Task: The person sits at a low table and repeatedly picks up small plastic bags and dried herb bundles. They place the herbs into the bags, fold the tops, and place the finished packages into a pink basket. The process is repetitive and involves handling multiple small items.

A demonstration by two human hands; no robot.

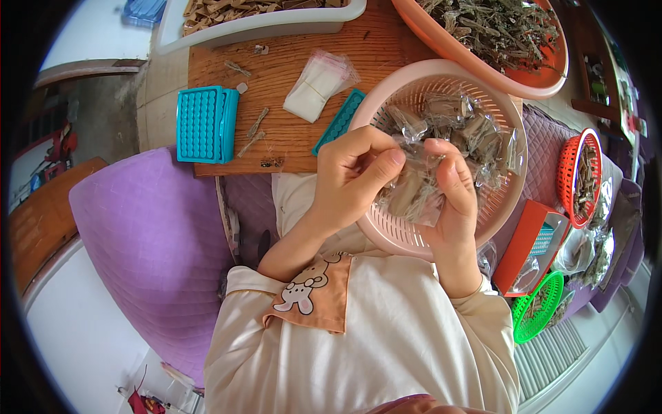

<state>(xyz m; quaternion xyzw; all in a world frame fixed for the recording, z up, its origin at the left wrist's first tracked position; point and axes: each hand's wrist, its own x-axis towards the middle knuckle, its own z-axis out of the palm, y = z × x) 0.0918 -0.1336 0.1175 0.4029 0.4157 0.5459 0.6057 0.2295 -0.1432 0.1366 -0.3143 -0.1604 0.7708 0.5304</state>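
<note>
Above a pink slotted basket (376, 83) on my lap, both hands are at a small clear plastic bag (416, 186) with brownish dried contents. My left hand (352, 176) pinches the bag's upper edge between thumb and curled forefinger. On the other side, my right hand (455, 196) is closed on the bag with thumb and forefinger, its other fingers partly hidden. Inside the basket lie several similar filled clear packets (476, 131), shiny and crumpled. Where the held bag ends and the packets below begin is hard to see.
On the wooden table (276, 65) lie a stack of empty clear bags (318, 86), teal pill-shaped trays (205, 124) and loose dried stalks (255, 124). An orange basin (496, 34) of dried plants and a white bin (276, 27) stand behind. Red (569, 176) and green (538, 307) baskets sit right.
</note>
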